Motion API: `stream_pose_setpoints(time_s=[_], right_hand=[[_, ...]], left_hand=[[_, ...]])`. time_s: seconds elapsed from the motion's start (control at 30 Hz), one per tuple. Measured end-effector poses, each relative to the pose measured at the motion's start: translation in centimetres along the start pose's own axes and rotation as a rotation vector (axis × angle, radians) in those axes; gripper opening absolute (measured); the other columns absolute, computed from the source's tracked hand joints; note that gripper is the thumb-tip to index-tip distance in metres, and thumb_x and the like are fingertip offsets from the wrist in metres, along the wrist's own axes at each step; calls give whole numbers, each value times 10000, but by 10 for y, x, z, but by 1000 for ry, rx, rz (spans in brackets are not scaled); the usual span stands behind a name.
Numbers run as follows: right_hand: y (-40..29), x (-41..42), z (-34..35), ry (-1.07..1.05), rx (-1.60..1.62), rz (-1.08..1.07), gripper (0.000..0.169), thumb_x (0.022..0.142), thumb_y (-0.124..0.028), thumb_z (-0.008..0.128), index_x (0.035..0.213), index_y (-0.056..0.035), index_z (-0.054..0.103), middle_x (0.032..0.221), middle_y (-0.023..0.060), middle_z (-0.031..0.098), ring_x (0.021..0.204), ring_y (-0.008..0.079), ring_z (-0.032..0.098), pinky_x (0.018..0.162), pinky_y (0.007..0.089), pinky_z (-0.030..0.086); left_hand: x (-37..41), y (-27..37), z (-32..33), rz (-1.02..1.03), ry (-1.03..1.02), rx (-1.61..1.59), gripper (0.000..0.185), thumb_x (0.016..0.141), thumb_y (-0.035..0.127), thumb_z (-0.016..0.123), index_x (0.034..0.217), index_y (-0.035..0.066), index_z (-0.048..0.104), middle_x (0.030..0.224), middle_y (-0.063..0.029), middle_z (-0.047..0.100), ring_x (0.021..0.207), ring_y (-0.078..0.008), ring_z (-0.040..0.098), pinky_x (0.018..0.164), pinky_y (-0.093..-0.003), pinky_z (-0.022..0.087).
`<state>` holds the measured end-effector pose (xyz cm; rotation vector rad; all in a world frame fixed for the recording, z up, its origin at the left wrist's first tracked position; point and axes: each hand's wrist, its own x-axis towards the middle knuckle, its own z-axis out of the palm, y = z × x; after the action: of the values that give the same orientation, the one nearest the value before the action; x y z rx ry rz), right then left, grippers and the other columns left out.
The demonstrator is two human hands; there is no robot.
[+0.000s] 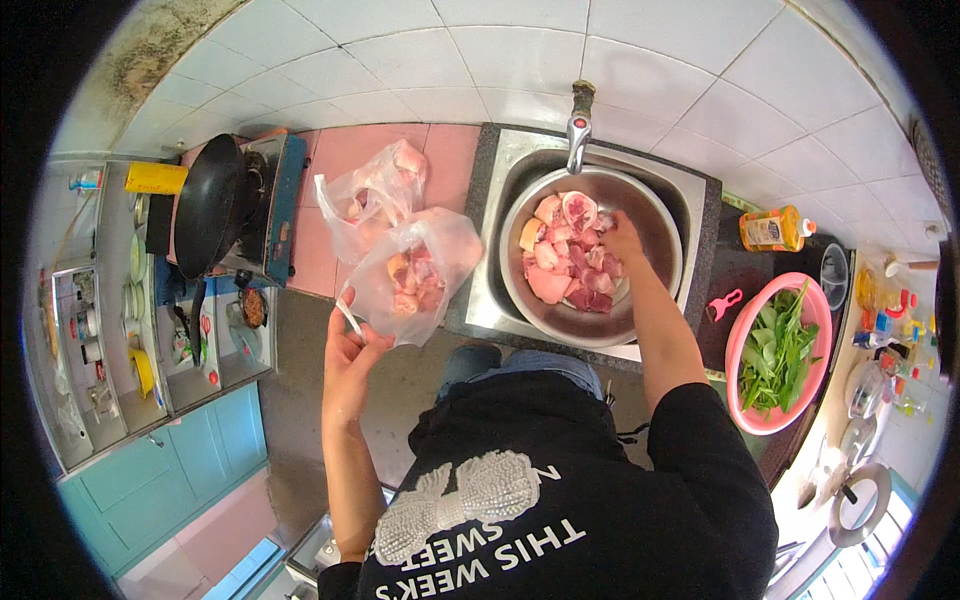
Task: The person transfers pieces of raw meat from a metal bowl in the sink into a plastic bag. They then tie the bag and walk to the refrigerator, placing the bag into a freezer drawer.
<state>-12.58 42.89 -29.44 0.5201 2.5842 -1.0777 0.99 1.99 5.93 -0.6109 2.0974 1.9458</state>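
Note:
Pinched at its rim by my left hand [354, 337], a clear plastic bag [431, 319] stands with its mouth spread, and cut pieces of raw meat show inside it. My right hand [624, 238] reaches into a large stainless steel bowl [645, 307] and touches the far right side of the meat pile. Its fingertips are partly hidden, so a grip cannot be made out. Chunks of raw meat with skin and fat [574, 251] fill the bowl's middle and left. The bowl rests in the steel sink [487, 300].
A second plastic bag with meat [367, 191] lies on pink tiles. The faucet [577, 139] overhangs the bowl's far rim. At right are a detergent bottle [772, 229], a pink peeler [724, 304] and a pink basin [780, 424] of leafy greens. A black wok [210, 210] tilts by the gas stove [281, 210].

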Motion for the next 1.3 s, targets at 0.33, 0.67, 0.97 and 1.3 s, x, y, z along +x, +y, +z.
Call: stream_pose_setpoints(time_s=[0.33, 0.67, 0.97, 1.3], right_hand=[[4, -61, -72, -472, 1240, 357, 283, 910, -166, 545, 1124, 8, 605, 989, 113, 660, 869, 246, 660, 738, 390, 565], [9, -64, -61, -483, 921, 184, 123, 866, -133, 576, 882, -38, 652, 827, 106, 647, 747, 210, 621, 645, 310, 486], [-41, -86, -24, 267, -185, -477, 283, 774, -114, 640, 1055, -76, 653, 1086, 153, 611, 1002, 350, 580, 845, 421, 487], [-69, -97, 56, -42, -417, -588, 647, 773, -346, 680, 1336, -160, 420, 1142, 136, 613, 1048, 381, 567, 968, 550, 370]], left_hand=[[3, -5, 8, -3, -30, -45, 768, 821, -34, 580, 1493, 59, 220, 731, 42, 495, 687, -59, 524, 910, -348, 501], [2, -1, 11, 10, -30, -3, 773, 815, -42, 582, 1493, 58, 223, 741, 47, 491, 686, -60, 514, 907, -325, 497], [-10, -7, 6, 11, 29, -80, 809, 786, -51, 642, 1484, 44, 245, 720, 52, 512, 701, -46, 528, 772, -203, 439], [-12, -13, 2, 29, -7, -52, 764, 830, -7, 586, 1495, 65, 215, 749, 48, 495, 704, -60, 513, 916, -337, 487]])
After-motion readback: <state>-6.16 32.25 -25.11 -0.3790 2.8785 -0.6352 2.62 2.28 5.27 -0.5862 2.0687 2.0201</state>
